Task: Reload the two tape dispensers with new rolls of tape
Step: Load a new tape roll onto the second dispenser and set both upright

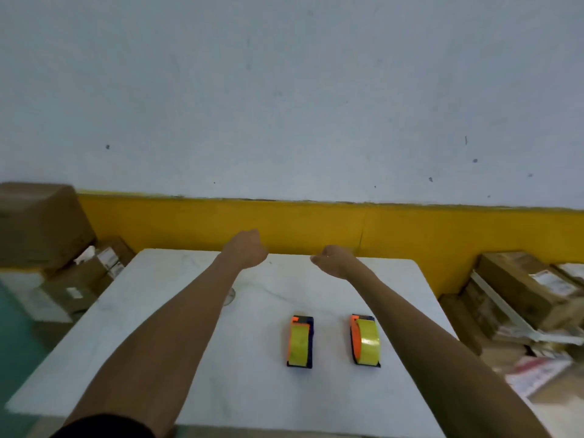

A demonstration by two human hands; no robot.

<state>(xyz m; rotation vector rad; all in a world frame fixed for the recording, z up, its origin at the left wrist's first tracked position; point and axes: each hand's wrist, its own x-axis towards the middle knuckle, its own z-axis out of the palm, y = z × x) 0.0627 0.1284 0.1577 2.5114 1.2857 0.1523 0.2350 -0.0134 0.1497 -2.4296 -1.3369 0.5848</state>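
Both loosely curled, empty, the left hand (248, 249) and right hand (331, 259) hover beyond two light, rigid tape dispensers (299, 341) (365, 340), likely best gripped by their sides.

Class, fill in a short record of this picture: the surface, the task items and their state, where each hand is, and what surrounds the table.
surface: white table
left dispenser: on the table, yellow tape roll loaded
right dispenser: on the table beside it, apart, yellow roll loaded
left hand: raised over the table's far edge, fingers curled, holding nothing visible
right hand: raised likewise, fingers curled, touching neither dispenser
surroundings: cardboard boxes on both sides
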